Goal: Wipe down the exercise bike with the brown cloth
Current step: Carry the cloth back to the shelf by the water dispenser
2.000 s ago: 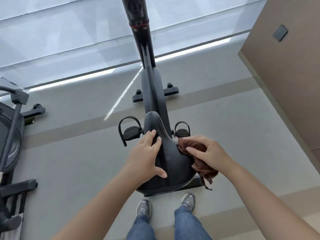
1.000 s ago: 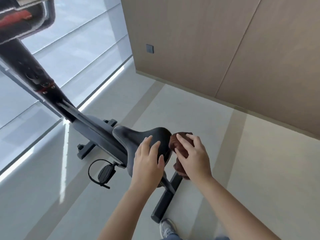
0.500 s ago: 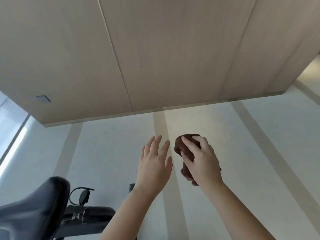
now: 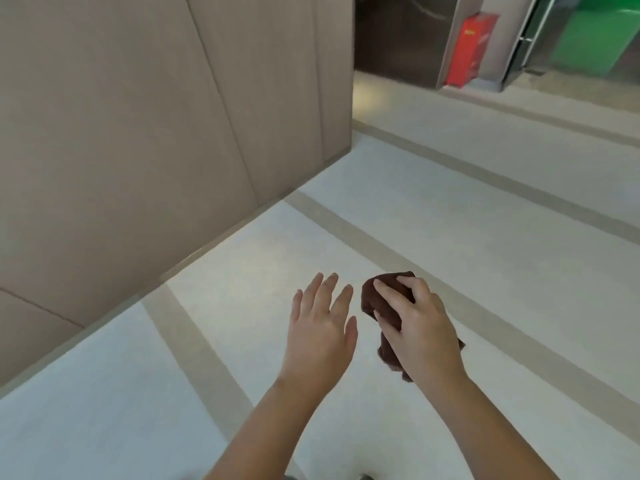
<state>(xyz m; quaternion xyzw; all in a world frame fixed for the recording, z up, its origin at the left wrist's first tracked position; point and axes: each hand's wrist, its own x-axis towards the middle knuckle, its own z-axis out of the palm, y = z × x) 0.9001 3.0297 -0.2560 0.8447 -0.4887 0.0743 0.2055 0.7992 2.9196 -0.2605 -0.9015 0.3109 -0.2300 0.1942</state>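
My right hand holds the bunched brown cloth in the air above the floor, fingers curled over it, with a tail of cloth hanging below the palm. Just to its left, my left hand is held out flat, fingers spread, holding nothing and not touching the cloth. The exercise bike is out of view.
A tan panelled wall fills the left and ends at a corner near the top middle. Pale floor with beige stripes runs to the right. A red box and a green panel stand far off at the top right.
The view has swung right, away from the bike; its saddle has left the frame. Both hands came off the saddle and now hang in the air, the cloth still in my right hand.
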